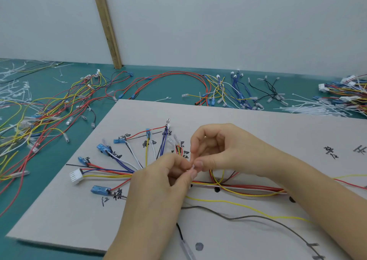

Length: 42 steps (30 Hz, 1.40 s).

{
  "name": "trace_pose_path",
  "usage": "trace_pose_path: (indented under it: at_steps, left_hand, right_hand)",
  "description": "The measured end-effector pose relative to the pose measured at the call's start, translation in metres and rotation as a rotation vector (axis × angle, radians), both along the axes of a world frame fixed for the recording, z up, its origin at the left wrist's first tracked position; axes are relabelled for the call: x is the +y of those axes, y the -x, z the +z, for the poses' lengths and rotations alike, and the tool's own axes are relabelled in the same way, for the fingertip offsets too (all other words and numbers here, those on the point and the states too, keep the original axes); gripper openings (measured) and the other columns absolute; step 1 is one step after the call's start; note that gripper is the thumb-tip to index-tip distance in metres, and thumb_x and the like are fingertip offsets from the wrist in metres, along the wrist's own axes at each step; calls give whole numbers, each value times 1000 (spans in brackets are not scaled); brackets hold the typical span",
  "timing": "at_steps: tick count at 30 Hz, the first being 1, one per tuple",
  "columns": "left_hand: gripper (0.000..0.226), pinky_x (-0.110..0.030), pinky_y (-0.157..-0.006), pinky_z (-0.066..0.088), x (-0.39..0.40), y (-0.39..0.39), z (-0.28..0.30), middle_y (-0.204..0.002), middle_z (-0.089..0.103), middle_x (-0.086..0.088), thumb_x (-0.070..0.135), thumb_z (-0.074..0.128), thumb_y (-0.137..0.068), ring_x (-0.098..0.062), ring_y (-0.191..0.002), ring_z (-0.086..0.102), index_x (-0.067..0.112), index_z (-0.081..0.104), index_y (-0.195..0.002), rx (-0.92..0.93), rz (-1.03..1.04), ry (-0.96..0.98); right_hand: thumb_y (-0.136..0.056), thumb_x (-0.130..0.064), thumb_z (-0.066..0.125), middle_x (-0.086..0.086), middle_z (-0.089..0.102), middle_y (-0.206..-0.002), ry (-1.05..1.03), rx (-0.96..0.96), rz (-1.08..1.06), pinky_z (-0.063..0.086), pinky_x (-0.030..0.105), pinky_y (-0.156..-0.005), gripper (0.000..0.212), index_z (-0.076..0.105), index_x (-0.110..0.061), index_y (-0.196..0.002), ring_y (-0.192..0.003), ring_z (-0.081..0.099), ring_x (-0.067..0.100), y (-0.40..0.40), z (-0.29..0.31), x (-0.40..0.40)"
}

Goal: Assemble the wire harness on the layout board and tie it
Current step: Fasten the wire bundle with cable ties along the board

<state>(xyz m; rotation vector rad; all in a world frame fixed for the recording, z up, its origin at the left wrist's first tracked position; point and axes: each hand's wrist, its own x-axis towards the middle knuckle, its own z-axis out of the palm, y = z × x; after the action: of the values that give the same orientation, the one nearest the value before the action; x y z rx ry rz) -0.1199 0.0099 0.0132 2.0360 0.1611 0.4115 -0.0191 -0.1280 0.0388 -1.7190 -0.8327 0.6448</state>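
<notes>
A grey layout board (65, 216) with handwritten marks lies on the green table. On it a wire harness (119, 173) fans out to the left into blue terminals and a white connector (76, 176); its trunk runs right under my hands. My left hand (158, 188) and my right hand (216, 150) meet over the point where the wires gather. Both pinch a small white cable tie (192, 168) between thumb and fingertips. How the tie sits around the bundle is hidden by my fingers.
Loose wires in several colours (39, 108) lie in a heap at the left, more wire sets (228, 92) beyond the board. A pile of white cable ties (317, 108) sits at the far right. A wooden strip (107, 25) leans on the wall.
</notes>
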Motion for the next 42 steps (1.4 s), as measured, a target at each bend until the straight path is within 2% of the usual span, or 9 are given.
trace_pose_path:
  at_steps: [5,8,12,16,24,31,37,40,42]
  left_hand:
    - [6,-11,-52,43,3,-4,0,-59,67,14,27,68,-72,1,-53,58,29,63,-69,54,-25,61]
    - [14,-29,-60,52,5,-5,3,-59,67,10,31,60,-72,-4,-55,62,41,63,-81,55,-76,90]
    - [13,-39,-65,54,7,-7,7,-58,67,7,36,57,-69,-9,-58,64,38,65,-79,77,-94,77]
    - [10,-34,-63,51,7,-9,8,-55,65,5,28,62,-75,-11,-55,63,24,67,-67,134,-90,67]
    - [11,-15,-52,39,8,-8,10,-63,62,10,26,62,-73,-4,-50,51,24,62,-63,149,-95,-95]
    - [16,-7,-55,37,6,-5,8,-63,57,23,22,62,-75,3,-57,51,26,58,-60,102,-84,-230]
    - [16,-8,-59,37,6,-4,5,-69,54,30,24,62,-76,5,-61,50,29,55,-62,57,-88,-326]
    - [6,-13,-55,41,11,-5,6,-68,58,17,31,62,-76,-3,-55,52,30,60,-70,100,-127,-186]
    - [2,-25,-62,48,14,-6,6,-65,60,13,32,60,-75,-9,-56,56,32,60,-77,107,-135,-103]
  right_hand:
    - [-75,11,67,-1,64,-74,25,-73,-16,50,20,-65,35,56,-22,-76,-64,62,13,1,3,0]
    - [-76,13,64,0,63,-73,19,-122,-9,48,17,-63,36,50,-20,-77,-63,59,8,5,5,2]
    - [-77,12,63,-2,63,-73,5,-166,-24,49,22,-65,38,44,-21,-76,-65,58,13,7,5,3]
    - [-78,14,59,-7,61,-70,18,-170,-44,54,36,-68,41,42,-23,-73,-66,63,19,8,3,2]
    - [-85,16,45,-6,52,-73,-20,-178,-59,54,25,-65,39,37,-20,-71,-64,56,17,11,3,5]
    - [-86,18,42,-8,50,-69,-123,-160,-88,54,22,-64,42,36,-20,-68,-62,55,15,12,4,5]
    - [-86,18,44,-1,53,-71,-197,-89,-88,54,22,-63,38,36,-14,-69,-57,58,9,14,9,3]
    - [-84,18,49,-7,58,-69,-228,-21,-41,52,19,-61,34,42,-14,-73,-57,60,8,15,10,2]
    - [-83,12,56,-7,61,-73,-202,-46,-31,52,20,-62,29,50,-16,-79,-61,61,9,15,11,2]
